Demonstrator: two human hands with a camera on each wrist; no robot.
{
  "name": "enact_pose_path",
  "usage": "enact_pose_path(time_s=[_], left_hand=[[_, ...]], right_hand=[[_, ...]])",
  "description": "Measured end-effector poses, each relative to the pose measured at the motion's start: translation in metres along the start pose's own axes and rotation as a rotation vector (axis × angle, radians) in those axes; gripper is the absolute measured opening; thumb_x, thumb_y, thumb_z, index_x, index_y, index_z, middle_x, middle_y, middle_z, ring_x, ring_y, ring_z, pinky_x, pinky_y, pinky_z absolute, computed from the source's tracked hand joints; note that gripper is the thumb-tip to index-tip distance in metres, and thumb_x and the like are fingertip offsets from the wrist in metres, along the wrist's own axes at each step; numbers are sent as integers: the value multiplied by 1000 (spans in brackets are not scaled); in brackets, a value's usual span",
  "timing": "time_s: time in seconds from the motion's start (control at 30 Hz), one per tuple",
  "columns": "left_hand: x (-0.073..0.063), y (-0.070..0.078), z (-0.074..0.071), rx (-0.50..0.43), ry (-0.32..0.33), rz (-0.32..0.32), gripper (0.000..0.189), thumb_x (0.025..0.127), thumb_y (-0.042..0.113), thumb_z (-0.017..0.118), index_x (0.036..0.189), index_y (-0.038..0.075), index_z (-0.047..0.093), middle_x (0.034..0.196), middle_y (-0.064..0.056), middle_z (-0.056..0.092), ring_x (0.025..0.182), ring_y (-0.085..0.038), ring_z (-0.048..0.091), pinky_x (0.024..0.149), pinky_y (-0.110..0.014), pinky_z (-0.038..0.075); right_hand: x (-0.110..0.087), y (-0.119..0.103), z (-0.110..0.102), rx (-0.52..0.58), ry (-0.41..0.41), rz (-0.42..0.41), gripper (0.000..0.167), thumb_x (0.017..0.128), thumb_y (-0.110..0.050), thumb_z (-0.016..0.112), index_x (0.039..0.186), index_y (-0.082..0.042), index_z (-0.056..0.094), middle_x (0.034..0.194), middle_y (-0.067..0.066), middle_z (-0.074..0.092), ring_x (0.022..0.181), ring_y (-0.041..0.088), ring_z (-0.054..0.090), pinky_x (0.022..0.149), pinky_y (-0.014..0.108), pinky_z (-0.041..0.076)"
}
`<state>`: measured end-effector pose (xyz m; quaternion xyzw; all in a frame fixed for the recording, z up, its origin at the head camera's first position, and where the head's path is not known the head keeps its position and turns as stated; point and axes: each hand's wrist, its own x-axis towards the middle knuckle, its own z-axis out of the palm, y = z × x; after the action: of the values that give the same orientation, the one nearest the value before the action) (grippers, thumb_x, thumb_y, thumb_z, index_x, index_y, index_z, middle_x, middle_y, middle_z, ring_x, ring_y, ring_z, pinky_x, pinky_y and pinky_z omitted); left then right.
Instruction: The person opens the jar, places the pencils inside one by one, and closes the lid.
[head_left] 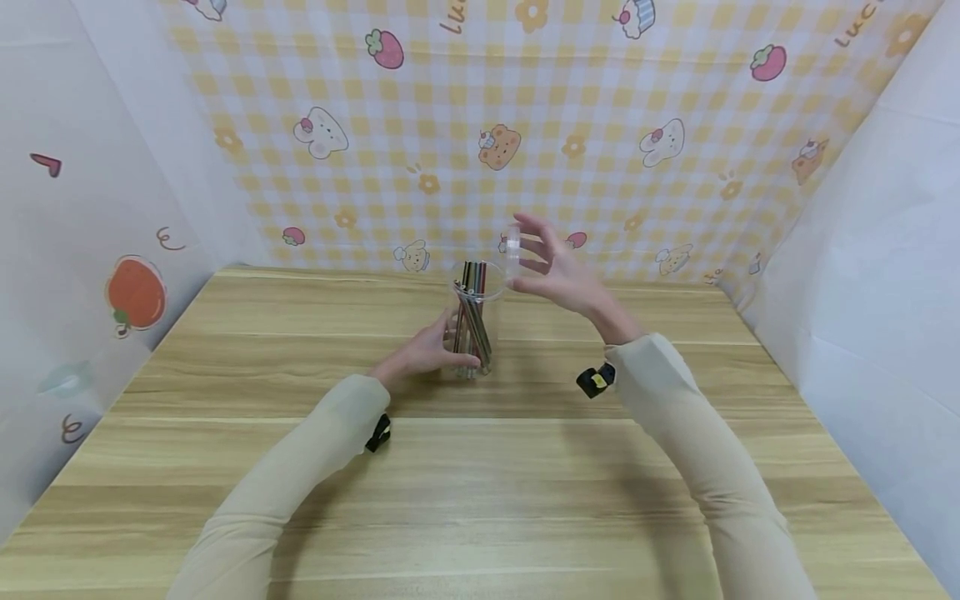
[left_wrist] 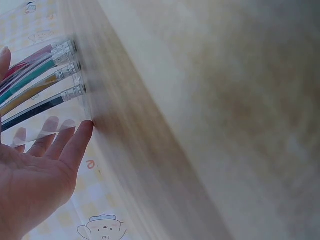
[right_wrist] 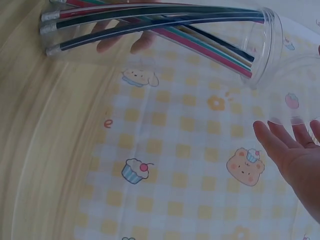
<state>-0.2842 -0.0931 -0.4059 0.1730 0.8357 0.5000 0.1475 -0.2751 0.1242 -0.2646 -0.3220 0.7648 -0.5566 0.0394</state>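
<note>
A tall clear plastic jar [head_left: 492, 295] stands upright at the back of the table, its mouth uncovered. Inside lean several pencils [head_left: 472, 321] in red, green, yellow and dark colours, their silver ends down at the jar's base. My left hand [head_left: 427, 348] grips the jar low on its left side, thumb across the front and fingers behind, seen through the clear wall in the left wrist view. Up at the right of the rim, my right hand [head_left: 558, 271] holds a round clear lid [head_left: 513, 250] on edge between thumb and fingers. The lid is apart from the jar's mouth in the right wrist view.
The wooden table [head_left: 480, 492] reaches back to a yellow checked cloth [head_left: 450, 200] with cartoon prints, close behind the jar. White cloth walls stand at the left [head_left: 67, 208] and right [head_left: 885, 208]. Each wrist wears a small black camera strap [head_left: 596, 381].
</note>
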Motion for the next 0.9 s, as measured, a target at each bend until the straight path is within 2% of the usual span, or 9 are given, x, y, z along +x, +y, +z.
enact_pose_path(time_s=[0.1,0.3,0.43,0.67,0.9], left_hand=[[1,0,0,-3,0,5,103,69,30,75,142,22,3,133,-15,36,120,-26,34,99,-45,24],[2,-1,0,2,0,16,102,69,32,75,142,22,5,133,-16,35,120,-27,33,99,-46,24],[1,-1,-1,-5,1,26,102,68,31,76,142,25,6,133,-16,35,120,-27,33,99,-48,23],[2,-3,-1,-17,-12,41,104,68,29,76,142,25,4,133,-16,35,120,-27,33,98,-49,23],[4,-4,-1,-21,-12,54,103,67,28,77,142,24,5,133,-15,36,120,-26,34,98,-48,24]], right_hand=[[6,5,2,-30,-19,-25,76,74,5,63,136,-4,21,135,13,25,124,24,28,98,41,29],[18,16,3,-317,-81,-84,71,74,-11,69,135,-13,33,135,0,32,119,16,32,95,32,33],[24,17,7,-446,-126,-125,70,73,-21,68,135,-14,36,135,1,32,120,14,30,97,36,30],[32,16,15,-563,-226,-161,68,74,-25,64,134,-10,37,137,7,32,123,16,26,100,42,22],[36,17,20,-580,-285,-176,64,74,-24,62,132,-6,39,135,8,34,123,17,27,100,38,22]])
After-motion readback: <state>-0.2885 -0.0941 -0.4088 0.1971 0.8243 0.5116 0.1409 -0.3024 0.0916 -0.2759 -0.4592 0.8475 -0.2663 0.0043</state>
